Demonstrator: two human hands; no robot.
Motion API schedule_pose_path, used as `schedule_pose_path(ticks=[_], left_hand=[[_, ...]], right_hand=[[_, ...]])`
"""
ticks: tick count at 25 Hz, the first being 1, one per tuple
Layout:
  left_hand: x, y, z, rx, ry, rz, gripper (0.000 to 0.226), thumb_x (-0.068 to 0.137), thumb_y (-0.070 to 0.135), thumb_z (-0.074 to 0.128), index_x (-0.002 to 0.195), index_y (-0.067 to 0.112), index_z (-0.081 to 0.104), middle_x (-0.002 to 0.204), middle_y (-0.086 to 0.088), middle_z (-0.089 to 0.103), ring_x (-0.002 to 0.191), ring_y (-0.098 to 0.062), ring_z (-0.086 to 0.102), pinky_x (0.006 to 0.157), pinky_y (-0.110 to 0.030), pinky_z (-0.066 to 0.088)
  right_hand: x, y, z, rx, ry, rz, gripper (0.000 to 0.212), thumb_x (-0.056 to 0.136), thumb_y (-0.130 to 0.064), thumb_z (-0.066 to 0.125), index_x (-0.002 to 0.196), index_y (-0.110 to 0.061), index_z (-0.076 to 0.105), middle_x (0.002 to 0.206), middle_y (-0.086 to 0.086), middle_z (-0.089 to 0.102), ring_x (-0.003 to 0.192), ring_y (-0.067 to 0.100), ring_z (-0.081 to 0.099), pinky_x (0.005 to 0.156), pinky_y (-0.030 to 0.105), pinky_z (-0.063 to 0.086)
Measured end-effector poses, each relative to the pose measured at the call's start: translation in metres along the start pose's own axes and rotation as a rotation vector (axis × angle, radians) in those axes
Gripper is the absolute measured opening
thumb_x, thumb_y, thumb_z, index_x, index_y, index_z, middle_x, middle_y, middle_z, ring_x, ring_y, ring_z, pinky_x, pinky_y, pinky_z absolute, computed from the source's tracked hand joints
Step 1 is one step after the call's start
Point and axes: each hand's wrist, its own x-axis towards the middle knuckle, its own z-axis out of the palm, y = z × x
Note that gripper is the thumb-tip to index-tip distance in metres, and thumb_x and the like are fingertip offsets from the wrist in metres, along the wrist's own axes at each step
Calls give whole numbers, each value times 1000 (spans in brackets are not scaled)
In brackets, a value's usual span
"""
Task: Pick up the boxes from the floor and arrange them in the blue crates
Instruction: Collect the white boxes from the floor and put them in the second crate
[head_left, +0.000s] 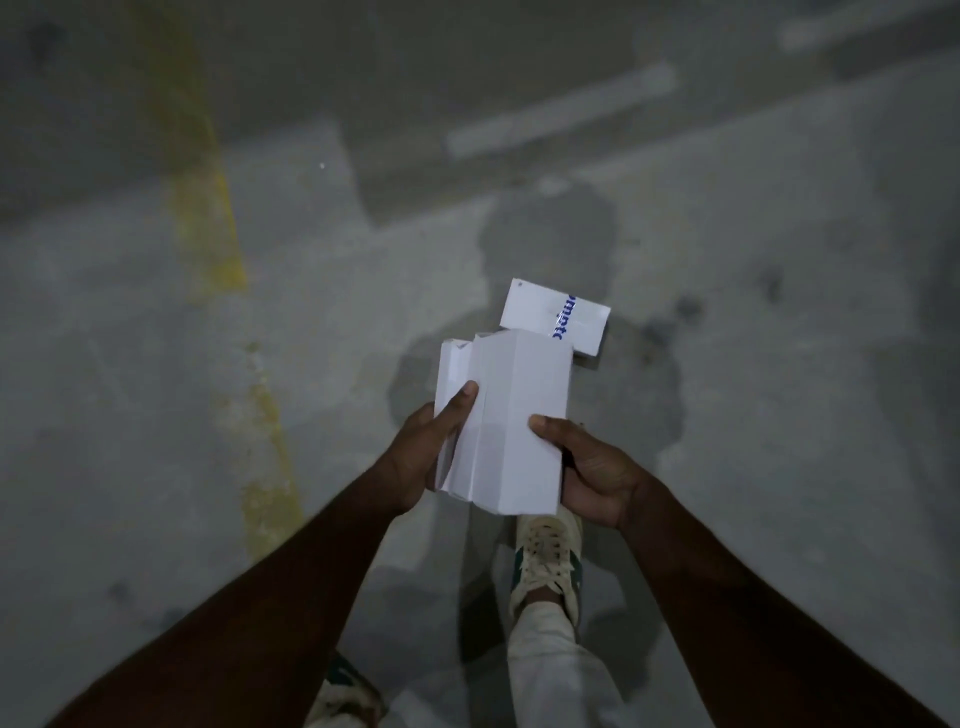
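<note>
Both bare forearms reach forward, the left hand (421, 452) and right hand (597, 467) clasped around white boxes (504, 415), thumbs pressed on top, fingers curled underneath.

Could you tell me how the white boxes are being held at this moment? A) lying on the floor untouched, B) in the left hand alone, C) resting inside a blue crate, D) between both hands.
D: the left hand and the right hand grip opposite sides of the white boxes above the floor.
</note>
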Motion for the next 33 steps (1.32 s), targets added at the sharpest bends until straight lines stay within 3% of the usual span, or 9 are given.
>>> schedule_pose_path(ticks=[5,7,11,14,17,24,26,28,33], left_hand=[[-38,58,48,92,124,44,101,51,89,69,118,13,63,114,-5,74,106,-27,70,98,-52,55],[-65,88,73,126,98,52,91,57,87,69,111,14,66,109,-4,76,104,-28,71,92,-48,58],[-158,166,140,234,31,114,47,88,66,58,108,24,64,96,4,74,76,-13,69,52,-23,51],[-229,223,186,314,12,185,43,89,68,56,110,31,60,103,6,73,91,-15,71,70,-33,57],[-279,266,229,316,25,308,68,78,77,62,114,20,57,108,2,72,96,-18,71,75,-34,57],[-383,333,295,354,-135,423,45,85,65,65,112,30,66,112,8,71,105,-16,68,85,-42,61],[-404,347,308,374,-235,446,37,85,62,67,108,33,71,111,10,73,106,-16,68,91,-44,59],[-428,357,320,394,-357,452,36,90,52,67,115,28,71,112,7,74,104,-14,70,85,-37,59],[-467,355,365,431,-533,432,73,69,57,85,123,14,61,115,-4,73,98,-19,72,72,-32,56]], right_hand=[[-72,-45,23,-1,-16,-97,97,57,-30,94,142,-12,50,139,21,56,132,38,49,111,55,38],[-115,-64,38,16,-28,-146,96,57,-29,94,141,-11,51,138,22,57,130,39,51,108,54,41],[-223,-93,81,108,54,-247,99,51,-34,96,138,-12,54,130,20,63,112,34,65,90,48,53],[-307,-116,118,162,108,-311,103,42,-39,98,132,-11,57,125,20,67,104,32,69,83,45,57],[-385,-144,141,207,149,-416,103,37,-39,99,128,-10,60,123,20,68,102,32,70,84,46,57],[-533,-164,184,265,264,-644,103,34,-41,99,125,-12,62,116,19,70,104,34,66,95,53,53],[-566,-161,191,329,269,-695,101,32,-40,100,122,-13,63,108,18,72,96,32,68,85,48,57],[-595,-152,200,380,307,-742,102,31,-41,100,123,-14,63,104,16,74,94,31,67,79,45,58],[-661,-124,210,470,332,-948,98,47,-36,97,133,-12,56,129,18,65,122,36,59,108,55,41]])
